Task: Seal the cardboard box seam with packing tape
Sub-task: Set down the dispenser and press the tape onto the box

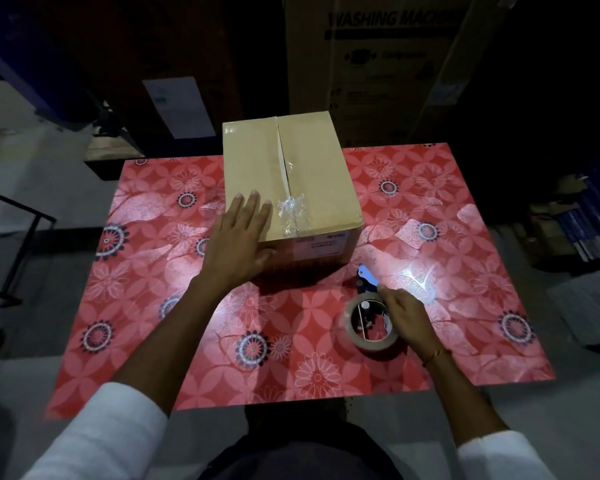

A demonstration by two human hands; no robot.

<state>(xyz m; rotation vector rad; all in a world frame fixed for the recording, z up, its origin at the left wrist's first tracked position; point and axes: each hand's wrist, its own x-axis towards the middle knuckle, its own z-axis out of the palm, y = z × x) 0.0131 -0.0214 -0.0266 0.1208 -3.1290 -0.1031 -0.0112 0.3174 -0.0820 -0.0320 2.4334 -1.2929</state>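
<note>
Resting flat on near-left corner of cardboard box (284, 181) — left hand (238, 244), fingers spread and extended, palm down, nothing gripped. Box at far centre of red floral tablecloth (146, 306), flaps closed, centre seam (283, 161) running near–far and mostly bare. Crumpled patch of clear tape (290, 209) stuck over near end of seam, just right of left fingertips. Printed label (321, 244) on near side wall. Right hand (407, 317) closed around tape dispenser (369, 289), right of and nearer than box, apart from it. Tape roll (369, 323) mounted on it, blue blade end (367, 276) pointing toward box. Large carton (388, 53) marked "WASHING MACHINE" behind table — dim, detail unreadable.
</note>
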